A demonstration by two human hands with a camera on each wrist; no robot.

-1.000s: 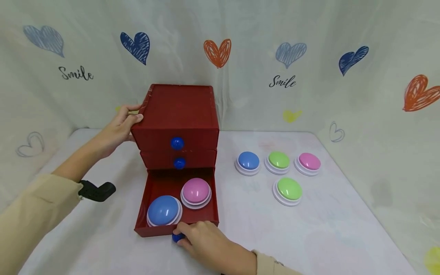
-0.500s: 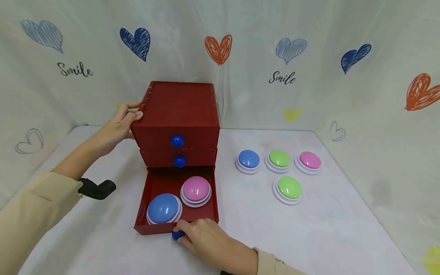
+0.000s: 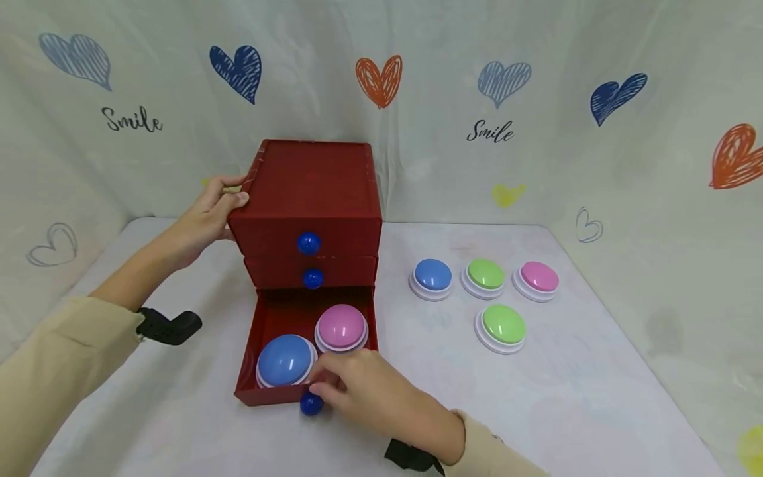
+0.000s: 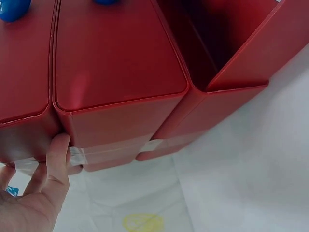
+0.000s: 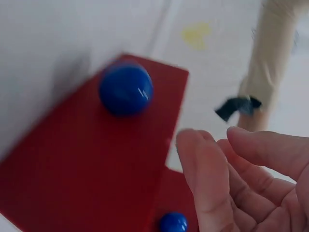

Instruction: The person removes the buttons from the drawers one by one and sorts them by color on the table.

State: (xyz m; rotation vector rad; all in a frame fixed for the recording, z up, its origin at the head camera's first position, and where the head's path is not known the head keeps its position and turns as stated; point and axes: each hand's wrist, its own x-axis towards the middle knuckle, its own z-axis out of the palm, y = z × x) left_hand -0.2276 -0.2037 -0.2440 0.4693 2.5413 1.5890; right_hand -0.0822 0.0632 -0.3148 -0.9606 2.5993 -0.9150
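A red three-drawer box (image 3: 316,179) stands on the table, its bottom drawer (image 3: 268,395) pulled out. In that drawer lie a blue dome button (image 3: 285,360) and a pink dome button (image 3: 341,326), both on white bases. My left hand (image 3: 208,215) touches the box's upper left side, thumb near the front corner and fingers along the side. My right hand (image 3: 363,384) is over the drawer's front wall, just off the blue knob (image 3: 311,403). In the right wrist view its bent fingers (image 5: 207,179) and thumb stand apart with nothing between them, beside the knob (image 5: 125,88).
Right of the box, a blue button (image 3: 433,274), a pink button (image 3: 539,276) and two green buttons (image 3: 485,273) sit on the white table (image 3: 566,391). A pale curtain (image 3: 429,179) with printed hearts hangs close behind. The two upper drawers, with blue knobs (image 3: 308,243), are closed.
My right hand has let go of the bottom drawer's blue knob and risen up and slightly forward over the drawer's front wall. My left hand stays on the box; the drawer stays out.
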